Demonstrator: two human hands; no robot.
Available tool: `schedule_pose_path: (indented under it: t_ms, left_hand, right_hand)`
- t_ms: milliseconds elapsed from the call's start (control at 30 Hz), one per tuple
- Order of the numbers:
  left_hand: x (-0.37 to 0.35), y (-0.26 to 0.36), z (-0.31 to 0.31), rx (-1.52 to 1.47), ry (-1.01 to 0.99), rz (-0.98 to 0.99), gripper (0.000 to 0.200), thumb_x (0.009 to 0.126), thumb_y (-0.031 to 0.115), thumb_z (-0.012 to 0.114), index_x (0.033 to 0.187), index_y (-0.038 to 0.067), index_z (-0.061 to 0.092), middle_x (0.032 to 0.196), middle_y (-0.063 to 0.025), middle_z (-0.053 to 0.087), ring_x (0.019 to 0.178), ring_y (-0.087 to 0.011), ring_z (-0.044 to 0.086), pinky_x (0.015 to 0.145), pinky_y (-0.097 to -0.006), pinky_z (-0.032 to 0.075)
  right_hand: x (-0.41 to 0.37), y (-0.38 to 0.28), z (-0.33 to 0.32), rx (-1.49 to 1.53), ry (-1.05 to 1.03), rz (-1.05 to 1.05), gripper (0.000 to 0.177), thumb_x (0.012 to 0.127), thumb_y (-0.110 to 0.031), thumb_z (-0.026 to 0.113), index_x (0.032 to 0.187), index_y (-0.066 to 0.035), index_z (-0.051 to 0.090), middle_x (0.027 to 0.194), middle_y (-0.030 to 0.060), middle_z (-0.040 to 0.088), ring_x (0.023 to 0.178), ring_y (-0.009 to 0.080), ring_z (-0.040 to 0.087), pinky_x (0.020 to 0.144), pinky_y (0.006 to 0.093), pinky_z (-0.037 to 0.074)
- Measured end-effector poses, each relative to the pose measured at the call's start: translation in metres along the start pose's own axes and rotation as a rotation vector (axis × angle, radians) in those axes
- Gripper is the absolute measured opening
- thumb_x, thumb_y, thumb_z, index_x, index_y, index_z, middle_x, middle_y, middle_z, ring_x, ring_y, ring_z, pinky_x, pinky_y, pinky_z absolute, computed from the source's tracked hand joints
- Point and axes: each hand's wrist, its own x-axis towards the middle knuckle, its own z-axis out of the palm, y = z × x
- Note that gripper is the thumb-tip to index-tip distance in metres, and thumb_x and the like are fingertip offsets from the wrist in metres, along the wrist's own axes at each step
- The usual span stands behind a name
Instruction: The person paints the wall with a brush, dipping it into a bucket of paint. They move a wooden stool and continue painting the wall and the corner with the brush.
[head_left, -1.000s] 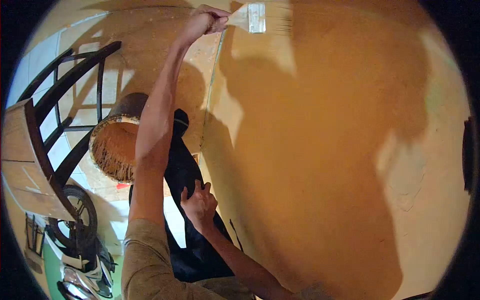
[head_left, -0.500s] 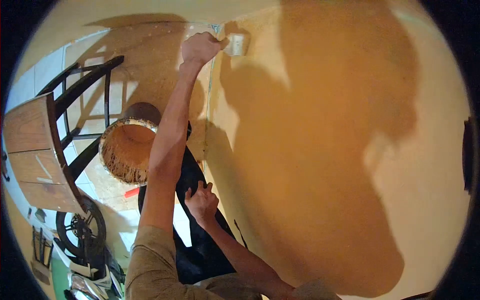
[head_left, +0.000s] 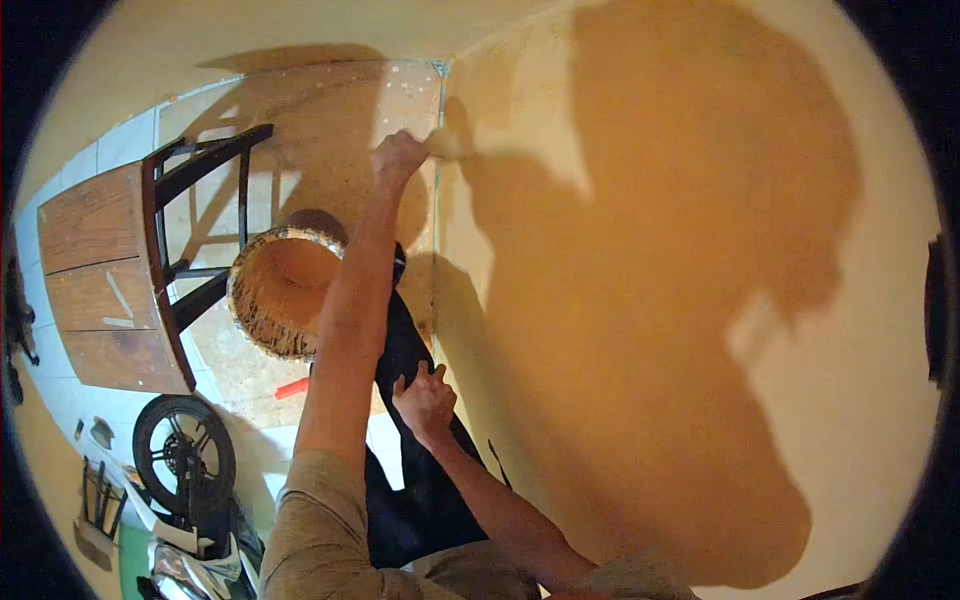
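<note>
My left hand (head_left: 400,157) is closed around the handle of a flat paintbrush (head_left: 452,146). The brush lies beside the corner line where the yellowish wall (head_left: 640,330) meets the floor, its head on the wall side; whether it presses on the surface is hard to tell. Below my left forearm stands a round bucket (head_left: 275,300), its inside coated with rough brown material and its right side partly hidden by the arm. My right hand (head_left: 425,402) holds nothing, fingers apart and loosely bent, over my dark trouser leg near the wall.
Left of the bucket is a wooden chair (head_left: 105,285) with black legs. A red object (head_left: 292,388) lies on the floor by the bucket. Farther down left are a black wheel (head_left: 183,455) and a small stool (head_left: 97,515). Large shadows cover the wall.
My left hand and the paintbrush have come back toward me along the wall's lower edge. The view has shifted slightly, and my right hand keeps nearly the same pose.
</note>
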Motion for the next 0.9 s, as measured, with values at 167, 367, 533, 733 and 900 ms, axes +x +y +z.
schedule_pose_path:
  t_ms: [167,367,533,733,900]
  left_hand:
    - [-0.039,0.026,-0.047,0.101,-0.129,0.05,0.073,0.081,0.075,0.052,0.093,0.007,0.077,0.105,-0.0191,0.071,0.101,-0.0332,0.069,0.087,-0.0424,0.054]
    - [-0.077,0.122,-0.171,0.064,0.059,0.362,0.052,0.08,0.061,0.057,0.095,0.016,0.078,0.091,-0.0158,0.073,0.086,-0.0321,0.071,0.076,-0.043,0.055]
    - [-0.127,0.158,-0.246,-0.133,0.376,0.636,0.032,0.076,0.031,0.061,0.103,0.027,0.077,0.083,-0.0121,0.073,0.079,-0.0327,0.07,0.074,-0.0419,0.056]
    - [-0.073,0.131,-0.208,0.069,0.225,0.549,0.03,0.082,0.033,0.059,0.104,0.023,0.077,0.087,-0.0118,0.073,0.082,-0.0342,0.069,0.077,-0.0431,0.054]
    - [-0.047,0.109,-0.16,0.077,0.111,0.439,0.034,0.083,0.037,0.056,0.102,0.018,0.076,0.097,-0.0152,0.073,0.095,-0.0327,0.069,0.086,-0.0427,0.055]
  right_hand:
    - [-0.009,0.004,0.004,0.002,-0.025,0.073,0.043,0.079,-0.031,0.069,0.105,0.003,0.065,0.086,0.0237,0.06,0.062,0.0368,0.068,0.055,0.0444,0.057]
    - [-0.015,0.005,0.01,0.028,-0.032,0.122,0.043,0.079,-0.033,0.068,0.103,0.002,0.064,0.091,0.0236,0.059,0.065,0.0376,0.068,0.057,0.0446,0.057]
    - [-0.019,0.001,0.005,0.004,-0.042,0.147,0.041,0.079,-0.033,0.067,0.102,0.001,0.064,0.091,0.0233,0.06,0.065,0.037,0.068,0.057,0.0438,0.057]
    - [-0.023,-0.006,0.009,0.038,-0.038,0.172,0.041,0.077,-0.033,0.068,0.101,0.001,0.064,0.09,0.0245,0.061,0.067,0.0393,0.068,0.059,0.0463,0.057]
    - [-0.025,-0.008,0.014,0.016,-0.038,0.192,0.041,0.078,-0.034,0.067,0.1,0.001,0.064,0.09,0.024,0.06,0.067,0.039,0.068,0.06,0.0464,0.057]
